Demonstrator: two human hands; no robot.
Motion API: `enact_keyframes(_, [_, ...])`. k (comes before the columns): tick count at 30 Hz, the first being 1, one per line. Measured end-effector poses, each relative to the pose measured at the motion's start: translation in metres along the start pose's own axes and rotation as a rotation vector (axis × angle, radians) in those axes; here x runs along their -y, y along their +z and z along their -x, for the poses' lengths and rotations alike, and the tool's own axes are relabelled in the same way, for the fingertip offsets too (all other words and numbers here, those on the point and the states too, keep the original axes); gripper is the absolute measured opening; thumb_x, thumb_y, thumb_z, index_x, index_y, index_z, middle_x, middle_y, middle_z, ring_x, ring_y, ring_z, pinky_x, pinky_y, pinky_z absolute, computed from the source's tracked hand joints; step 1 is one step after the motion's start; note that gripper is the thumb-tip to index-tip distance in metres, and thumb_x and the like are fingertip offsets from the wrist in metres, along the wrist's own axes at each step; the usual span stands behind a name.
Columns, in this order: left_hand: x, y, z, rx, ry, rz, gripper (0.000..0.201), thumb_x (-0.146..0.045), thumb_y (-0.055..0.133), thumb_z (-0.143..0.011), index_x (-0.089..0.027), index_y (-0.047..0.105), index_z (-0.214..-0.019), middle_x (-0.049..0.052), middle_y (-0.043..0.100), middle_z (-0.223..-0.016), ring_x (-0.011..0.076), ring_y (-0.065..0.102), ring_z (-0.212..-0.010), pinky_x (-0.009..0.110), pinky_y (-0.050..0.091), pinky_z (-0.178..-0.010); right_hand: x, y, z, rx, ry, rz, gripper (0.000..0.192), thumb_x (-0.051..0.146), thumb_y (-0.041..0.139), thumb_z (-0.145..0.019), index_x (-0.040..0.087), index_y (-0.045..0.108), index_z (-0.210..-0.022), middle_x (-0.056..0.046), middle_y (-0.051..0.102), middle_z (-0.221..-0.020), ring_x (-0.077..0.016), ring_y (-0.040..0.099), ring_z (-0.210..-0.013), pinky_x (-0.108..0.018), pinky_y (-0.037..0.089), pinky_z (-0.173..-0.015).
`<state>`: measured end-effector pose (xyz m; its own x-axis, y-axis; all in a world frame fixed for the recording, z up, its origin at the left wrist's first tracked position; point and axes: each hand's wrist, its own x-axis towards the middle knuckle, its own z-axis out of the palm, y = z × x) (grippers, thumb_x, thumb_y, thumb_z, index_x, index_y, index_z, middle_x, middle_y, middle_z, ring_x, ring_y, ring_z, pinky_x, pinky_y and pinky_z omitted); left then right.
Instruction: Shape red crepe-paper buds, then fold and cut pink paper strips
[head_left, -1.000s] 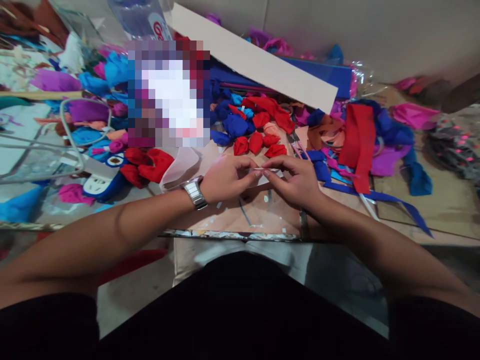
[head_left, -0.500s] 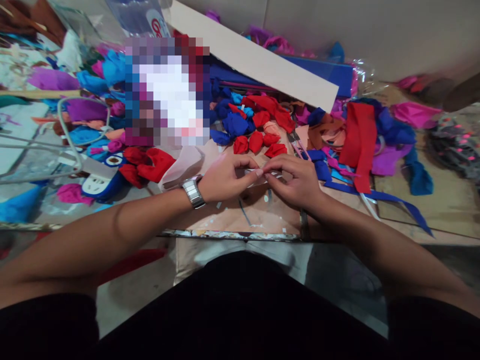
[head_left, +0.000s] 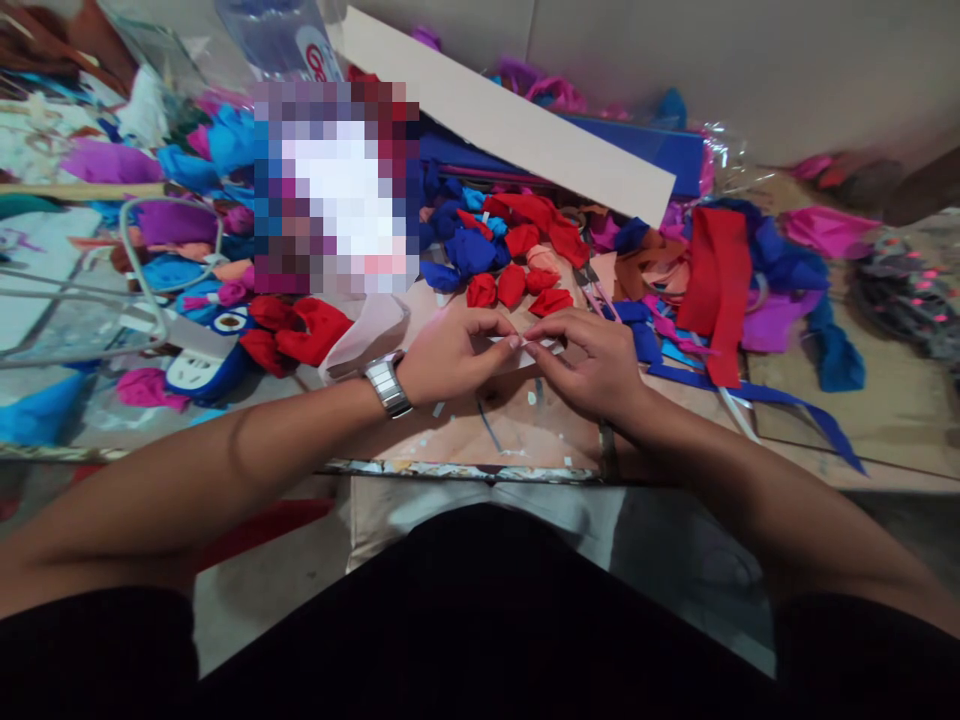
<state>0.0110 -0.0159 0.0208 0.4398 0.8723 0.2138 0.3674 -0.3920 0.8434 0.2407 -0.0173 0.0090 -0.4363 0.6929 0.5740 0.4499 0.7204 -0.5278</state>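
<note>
Above the near part of the table, my left hand [head_left: 461, 360] and my right hand [head_left: 592, 360] meet, thumbs and forefingers pinched together. Between them is a thin, pale strip [head_left: 552, 346], mostly covered by the fingers, so its exact kind is unclear. The fingertips of both hands almost touch. Just beyond them lie small bunched red fabric pieces [head_left: 512, 286]. A pale pink sheet [head_left: 375, 325] rests beside my left wrist, which wears a metal watch [head_left: 388, 385]. Pink-handled scissors [head_left: 596, 295] lie beyond my right hand, partly hidden.
A white and blue power strip [head_left: 202, 365] with a grey cable stands to the left. A long cream board [head_left: 525, 120] lies slanted at the back, near a clear bottle [head_left: 277, 45]. Red fabric [head_left: 716, 270] and a blue strip [head_left: 795, 402] lie right. A blurred patch hides part of the table.
The pinched fingertips have shifted very slightly to the left. Otherwise the hands and the things around them stay as they were.
</note>
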Motion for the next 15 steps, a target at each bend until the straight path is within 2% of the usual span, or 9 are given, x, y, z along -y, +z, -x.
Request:
enact_keyframes(6, [-0.0032, -0.0012, 0.0012, 0.008, 0.027, -0.034, 0.025, -0.039, 0.071, -0.091, -0.017, 0.08, -0.096, 0.003, 0.082, -0.09, 0.0162, 0.072, -0.079, 0.026, 0.052, -0.076, 0.0004, -0.0018, 0.0006, -0.045, -0.014, -0.002, 0.006, 0.027, 0.073, -0.098, 0.024, 0.077, -0.101, -0.004, 0.081, -0.094, -0.0195, 0.076, -0.083, -0.032, 0.06, -0.078])
enact_keyframes(11, [-0.0014, -0.0011, 0.0006, 0.027, 0.02, -0.02, 0.022, -0.033, 0.065, -0.092, -0.017, 0.08, -0.094, 0.002, 0.081, -0.086, 0.0153, 0.072, -0.077, 0.026, 0.051, -0.074, 0.0012, -0.0021, 0.0025, 0.018, 0.004, -0.043, 0.009, 0.025, 0.072, -0.097, 0.025, 0.077, -0.105, -0.003, 0.081, -0.096, -0.0199, 0.077, -0.084, -0.033, 0.059, -0.078])
enact_keyframes(15, [-0.0005, -0.0008, 0.0015, 0.042, 0.021, -0.05, 0.025, -0.034, 0.062, -0.093, -0.016, 0.079, -0.091, 0.003, 0.079, -0.081, 0.0145, 0.069, -0.072, 0.026, 0.05, -0.07, 0.0038, -0.0003, 0.0017, 0.019, 0.102, -0.092, 0.006, 0.027, 0.074, -0.096, 0.024, 0.079, -0.099, -0.003, 0.082, -0.092, -0.0193, 0.076, -0.08, -0.032, 0.058, -0.073])
